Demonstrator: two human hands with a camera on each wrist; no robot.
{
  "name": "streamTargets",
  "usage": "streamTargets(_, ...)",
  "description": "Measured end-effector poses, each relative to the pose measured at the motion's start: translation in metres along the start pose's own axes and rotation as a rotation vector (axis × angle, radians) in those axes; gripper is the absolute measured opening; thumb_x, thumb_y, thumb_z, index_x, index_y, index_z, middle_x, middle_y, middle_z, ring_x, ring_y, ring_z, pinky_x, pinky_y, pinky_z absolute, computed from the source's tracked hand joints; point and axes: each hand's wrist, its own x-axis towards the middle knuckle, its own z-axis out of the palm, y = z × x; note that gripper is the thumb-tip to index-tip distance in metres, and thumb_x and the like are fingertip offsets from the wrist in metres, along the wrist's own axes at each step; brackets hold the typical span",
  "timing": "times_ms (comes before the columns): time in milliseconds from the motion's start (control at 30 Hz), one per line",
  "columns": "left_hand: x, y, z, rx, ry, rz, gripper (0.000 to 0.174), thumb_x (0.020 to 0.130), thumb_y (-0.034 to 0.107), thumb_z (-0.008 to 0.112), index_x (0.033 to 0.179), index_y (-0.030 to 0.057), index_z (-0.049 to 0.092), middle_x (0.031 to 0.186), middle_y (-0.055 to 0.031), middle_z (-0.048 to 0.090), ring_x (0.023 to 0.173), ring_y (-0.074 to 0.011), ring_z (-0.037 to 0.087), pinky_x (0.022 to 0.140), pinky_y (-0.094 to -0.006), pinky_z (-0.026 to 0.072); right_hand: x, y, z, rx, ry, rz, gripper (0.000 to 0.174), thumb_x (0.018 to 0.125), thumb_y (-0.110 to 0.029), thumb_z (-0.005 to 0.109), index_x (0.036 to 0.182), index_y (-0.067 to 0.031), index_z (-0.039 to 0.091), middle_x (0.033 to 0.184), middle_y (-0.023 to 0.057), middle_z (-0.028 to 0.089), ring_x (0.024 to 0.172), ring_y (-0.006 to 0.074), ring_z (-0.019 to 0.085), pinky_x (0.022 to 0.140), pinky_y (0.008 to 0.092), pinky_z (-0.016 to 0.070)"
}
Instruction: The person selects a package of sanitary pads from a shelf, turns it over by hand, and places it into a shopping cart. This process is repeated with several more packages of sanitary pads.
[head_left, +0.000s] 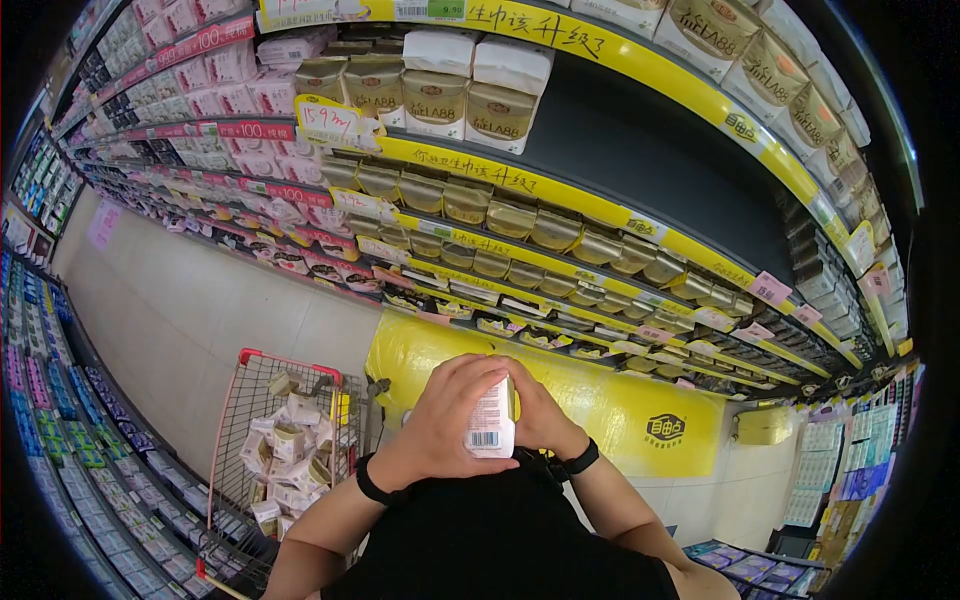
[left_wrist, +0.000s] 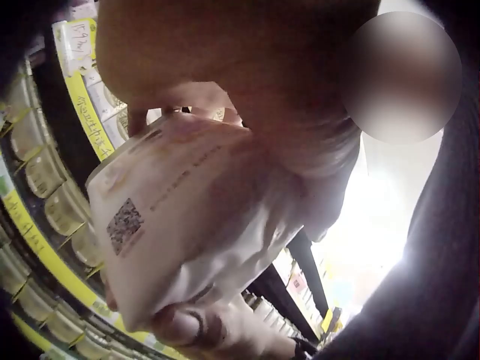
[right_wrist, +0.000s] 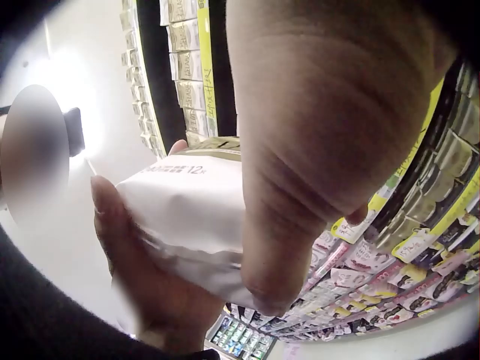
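A white pack of sanitary pads (head_left: 492, 418) with a barcode is held in front of the chest, between both hands. From one side the left hand (head_left: 440, 425) grips it, fingers bent over its top. The right hand (head_left: 540, 408) curls round the opposite side. A square printed code shows on the pack's white face (left_wrist: 180, 217) in the left wrist view, with the right thumb (left_wrist: 180, 324) on its lower edge. Seen from the right wrist, the pack (right_wrist: 195, 199) has a gold strip along its top, and its far side is hidden.
A wire shopping cart (head_left: 222, 440) with many loose packs (head_left: 290, 450) stands at the left. Ahead, shelves carry gold packs (head_left: 435, 100) above yellow price strips (head_left: 450, 170). A yellow floor mat (head_left: 590, 400) lies below them. More shelves (head_left: 75, 430) line the left side.
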Motion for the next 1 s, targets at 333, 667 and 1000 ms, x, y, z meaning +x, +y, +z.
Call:
streamTargets(333,-0.006,-0.006,0.002,-0.022,0.061,-0.025,0.096,0.059,0.034,0.098,0.139,0.0068,0.052,0.142,-0.0135,0.058,0.122,-0.0387,0.054,0.106,-0.0484,0.0441,0.004,-0.004,0.0,0.022,-0.016,0.004,0.093,0.072,-0.022,0.091,0.148,-0.0063,0.04,0.141,0.0199,0.054,0.13,0.0404,0.057,0.106,0.0446,0.0494)
streamTargets(667,-0.009,-0.01,0.0,0.005,0.041,-0.037,0.101,0.055,0.03,0.101,0.138,0.0079,0.047,0.141,-0.0164,0.059,0.121,-0.0375,0.055,0.105,-0.049,0.0441,0.005,-0.001,0.004,0.061,-0.025,-0.005,0.091,0.07,-0.023,0.092,0.146,-0.0065,0.043,0.142,0.0196,0.054,0.131,0.0401,0.056,0.108,0.0444,0.0481)
streamTargets(1000,-0.009,-0.013,0.003,-0.041,0.061,-0.064,0.089,0.06,0.031,0.097,0.134,0.0071,0.053,0.138,-0.0131,0.06,0.119,-0.0387,0.054,0.103,-0.0493,0.046,0.003,0.002,0.004,0.069,-0.035,0.028,0.095,0.067,-0.023,0.093,0.146,-0.0054,0.042,0.144,0.0199,0.053,0.132,0.04,0.055,0.109,0.0446,0.0467)
